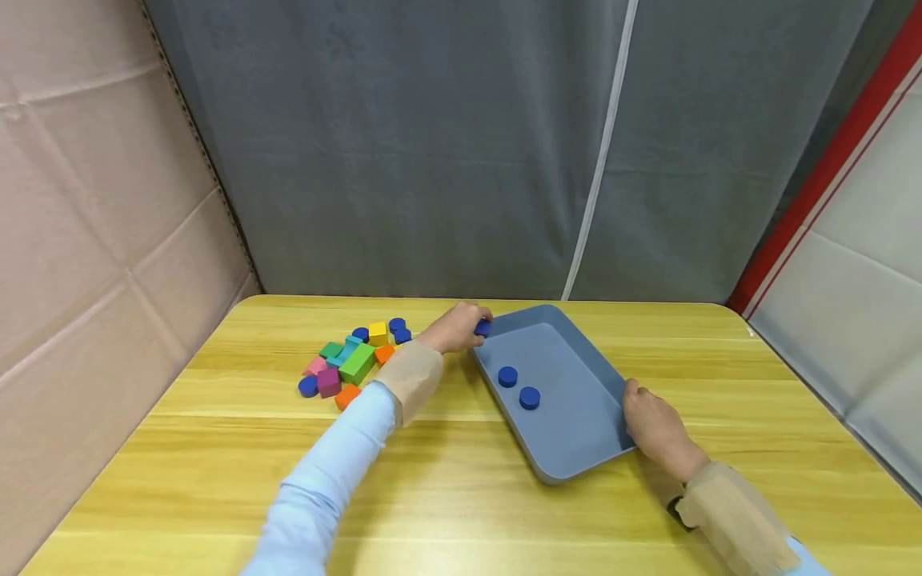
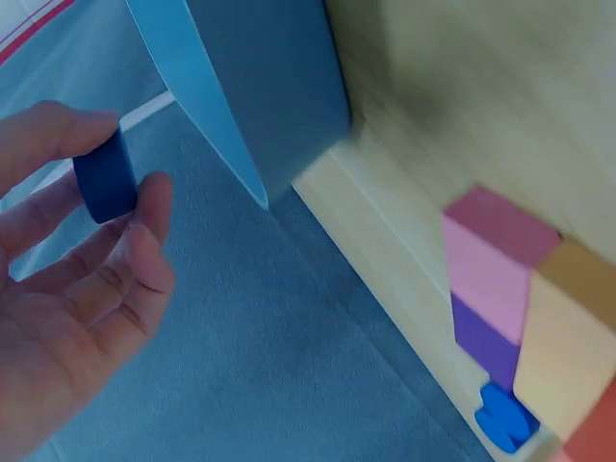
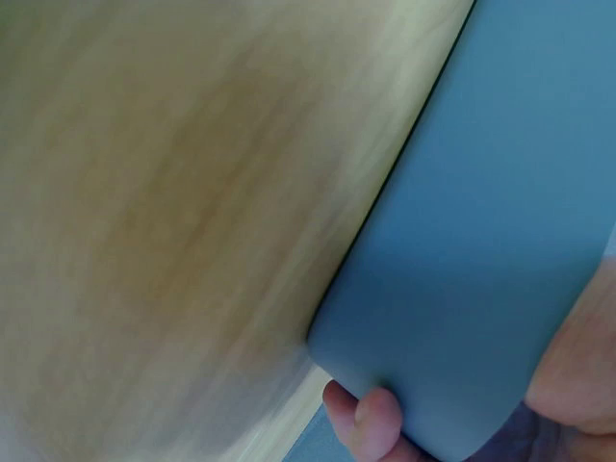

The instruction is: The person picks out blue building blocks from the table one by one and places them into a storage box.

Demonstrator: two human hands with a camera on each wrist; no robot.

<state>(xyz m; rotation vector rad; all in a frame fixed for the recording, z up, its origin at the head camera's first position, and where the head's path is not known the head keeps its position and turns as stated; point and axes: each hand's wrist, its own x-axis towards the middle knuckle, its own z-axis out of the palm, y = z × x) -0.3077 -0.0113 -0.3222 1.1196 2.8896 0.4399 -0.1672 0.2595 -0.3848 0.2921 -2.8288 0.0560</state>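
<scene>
My left hand (image 1: 456, 326) pinches a dark blue disc (image 2: 106, 178) between thumb and fingers, right by the tray's far left corner. In the head view that disc overlaps the rim. The grey-blue tray (image 1: 569, 416) lies at an angle on the table. Inside it are two more blue discs, one (image 1: 507, 377) slightly farther back and the other (image 1: 529, 398) nearer the middle. My right hand (image 1: 659, 428) grips the tray's near right corner, its thumb at the wall and fingers (image 3: 377, 423) on the outside.
Left of the tray lies a cluster of coloured blocks, among them a green block (image 1: 358, 364), a purple block (image 1: 329, 382), a yellow cube (image 1: 378, 334) and several blue discs. A grey curtain (image 1: 432, 160) hangs behind the wooden table (image 1: 216, 480).
</scene>
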